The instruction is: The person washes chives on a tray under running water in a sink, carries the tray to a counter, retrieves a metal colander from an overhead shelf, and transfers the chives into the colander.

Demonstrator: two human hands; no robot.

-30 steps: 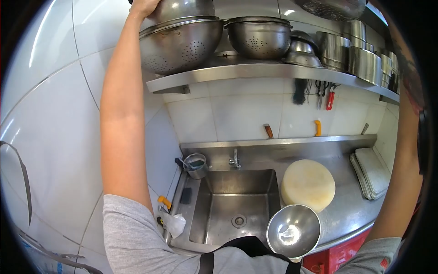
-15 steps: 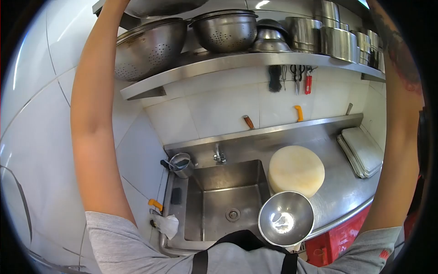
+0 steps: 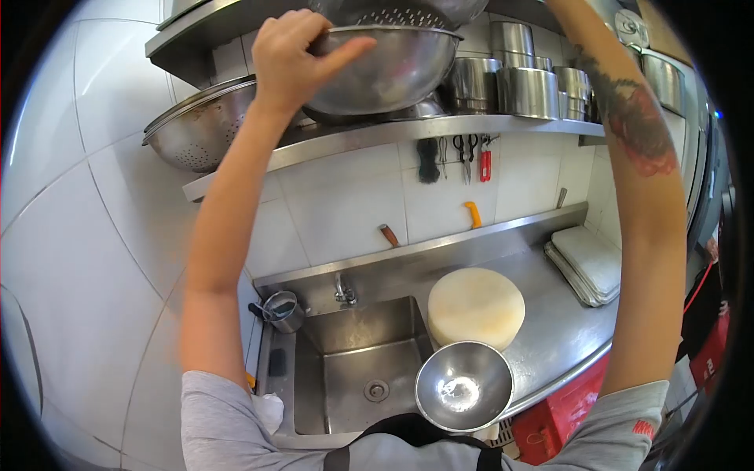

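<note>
My left hand [image 3: 292,59] is raised in front of the upper shelf. Its fingers are closed over the left rim of a large steel mixing bowl [image 3: 381,74], with the thumb lying along the outside. Just above that rim shows a perforated colander [image 3: 400,16]; whether it sits in the bowl or behind it, I cannot tell. My right arm reaches up past the right end of the shelf, and its hand is out of the frame. On the shelf's left end rests a stack of colanders [image 3: 196,129].
Steel pots [image 3: 528,93] line the wall shelf [image 3: 408,133], with scissors [image 3: 466,157] hanging below. Underneath are a sink [image 3: 353,392], a round pale block [image 3: 475,306], another steel bowl [image 3: 463,385] at the counter edge, and stacked trays [image 3: 585,263]. Red crates [image 3: 550,416] stand lower right.
My left hand has come into view, gripping the mixing bowl, which now hangs before the shelf. The camera view has shifted, so the counter and shelf appear further left and lower.
</note>
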